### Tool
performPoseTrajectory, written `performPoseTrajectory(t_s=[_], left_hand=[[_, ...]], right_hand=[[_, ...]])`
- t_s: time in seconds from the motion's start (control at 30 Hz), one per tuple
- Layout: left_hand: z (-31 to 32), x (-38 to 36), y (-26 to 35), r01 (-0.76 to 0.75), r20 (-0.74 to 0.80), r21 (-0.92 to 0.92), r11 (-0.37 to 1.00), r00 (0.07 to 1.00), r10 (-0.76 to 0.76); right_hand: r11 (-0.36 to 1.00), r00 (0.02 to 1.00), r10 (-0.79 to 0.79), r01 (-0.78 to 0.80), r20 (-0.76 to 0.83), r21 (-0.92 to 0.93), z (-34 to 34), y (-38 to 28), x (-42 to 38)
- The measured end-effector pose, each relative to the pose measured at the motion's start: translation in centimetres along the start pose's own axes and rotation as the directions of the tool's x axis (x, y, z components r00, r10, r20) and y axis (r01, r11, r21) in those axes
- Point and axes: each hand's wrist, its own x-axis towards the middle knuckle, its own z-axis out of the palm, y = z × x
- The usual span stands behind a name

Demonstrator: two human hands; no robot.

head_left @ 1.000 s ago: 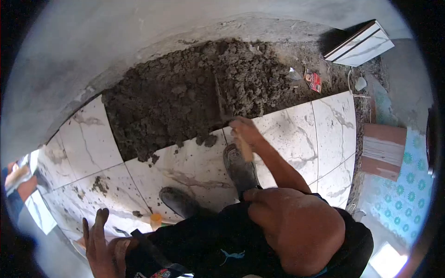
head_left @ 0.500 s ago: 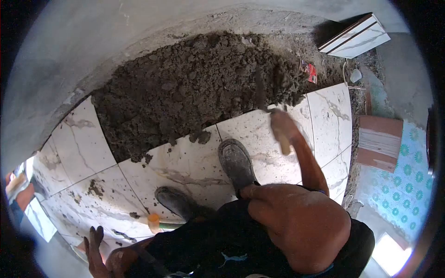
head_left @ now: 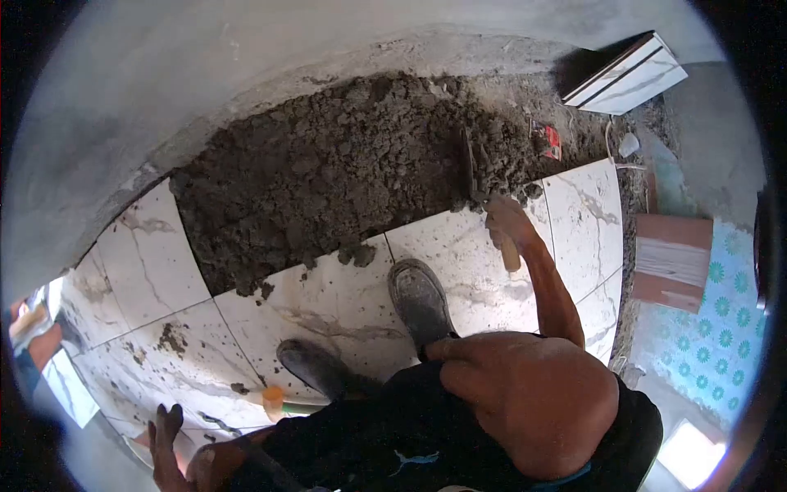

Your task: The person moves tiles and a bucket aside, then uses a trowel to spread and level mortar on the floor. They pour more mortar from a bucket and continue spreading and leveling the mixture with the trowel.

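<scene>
My right hand (head_left: pixel 510 223) is closed round the wooden handle of a trowel (head_left: pixel 469 168). The trowel's dark blade stands on edge in the grey mortar (head_left: pixel 320 168), near its right end and beside the front row of tiles. White marbled tiles (head_left: pixel 459 246) border the mortar, spattered with grey bits. At the lower left, my left hand (head_left: pixel 168 447) is held out near my knee with fingers apart, holding nothing. An orange-ended object with a green shaft (head_left: pixel 273 403) lies by my left shoe, partly hidden.
Tiles (head_left: pixel 631 82) lean against the wall at the far right corner. A red wrapper (head_left: pixel 549 141) lies on the rough ground. A brown board (head_left: pixel 672 261) rests on blue flowered flooring (head_left: pixel 725 328). At the left edge, another person's hand (head_left: pixel 45 346) shows.
The trowel blade shows more sharply now, and loose mortar to its right has shifted. My right hand has moved slightly down and right in the picture; the whole view has tilted slightly.
</scene>
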Motion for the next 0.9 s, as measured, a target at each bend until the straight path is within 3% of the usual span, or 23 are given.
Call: performPoseTrajectory(t_s=[0.07,0.1,0.13,0.17,0.2,0.27,0.37,0.43,0.5,0.53,0.6,0.73,0.8,0.87,0.9], left_hand=[[-0.2,-0.5,0.2,0.031,-0.009,0.000,1.000,0.999,-0.031],[-0.5,-0.7,0.3,0.043,-0.020,0.006,0.999,0.999,-0.043],[-0.7,-0.9,0.4,0.055,-0.031,0.013,0.998,0.998,-0.054],[-0.9,-1.0,0.6,0.067,-0.036,0.018,0.998,0.997,-0.067],[-1.0,-1.2,0.7,0.082,-0.037,0.017,0.996,0.996,-0.082],[-1.2,-2.0,1.0,0.124,-0.017,0.000,0.992,0.992,-0.124],[-1.3,-2.9,1.4,0.176,-0.043,-0.019,0.984,0.983,-0.176],[-1.1,-4.2,1.7,0.230,-0.039,-0.048,0.972,0.972,-0.232],[-1.0,-5.3,1.7,0.279,-0.047,-0.062,0.958,0.958,-0.282],[-1.0,-5.8,1.6,0.294,-0.053,-0.068,0.953,0.953,-0.298],[-0.9,-6.6,1.1,0.319,-0.067,-0.086,0.944,0.943,-0.325],[-0.3,-6.9,1.2,0.346,-0.107,-0.139,0.928,0.926,-0.362],[-0.5,-6.1,1.1,0.319,-0.071,-0.077,0.945,0.943,-0.324],[-0.9,-5.4,1.1,0.282,-0.030,-0.004,0.959,0.959,-0.282],[-1.1,-5.0,1.2,0.260,-0.011,0.031,0.965,0.966,-0.260]], right_hand=[[0.990,0.997,-0.058,0.063,0.041,-0.128,3.1,0.6,1.0],[0.991,0.994,0.034,-0.020,0.101,-0.131,5.7,-0.7,1.7],[0.996,0.994,-0.076,0.079,0.081,-0.036,7.2,1.6,4.3],[0.986,0.954,0.001,-0.050,0.301,0.157,10.2,0.2,4.9],[0.986,0.952,0.001,-0.052,0.307,0.158,11.5,-0.5,6.4],[0.998,0.987,-0.036,0.027,0.156,0.061,12.7,-1.0,8.1],[0.995,0.965,0.074,-0.089,0.252,0.052,8.7,-1.1,9.0],[0.977,0.984,-0.007,-0.032,0.180,0.213,7.6,0.1,6.9],[0.992,0.999,0.025,-0.028,0.026,0.120,6.4,0.1,5.9],[0.993,0.999,0.022,-0.026,0.033,0.115,6.3,0.0,5.1],[0.987,0.988,-0.030,0.054,-0.154,0.153,6.8,-0.5,3.4],[0.976,0.976,-0.066,0.107,-0.209,0.190,8.9,-1.2,3.9],[0.990,0.991,-0.004,-0.015,0.133,0.142,10.6,-1.7,5.7],[0.999,0.956,0.009,-0.024,0.294,0.048,14.0,-3.4,7.4],[0.999,0.956,0.009,-0.024,0.293,0.049,13.7,-3.4,9.3]])
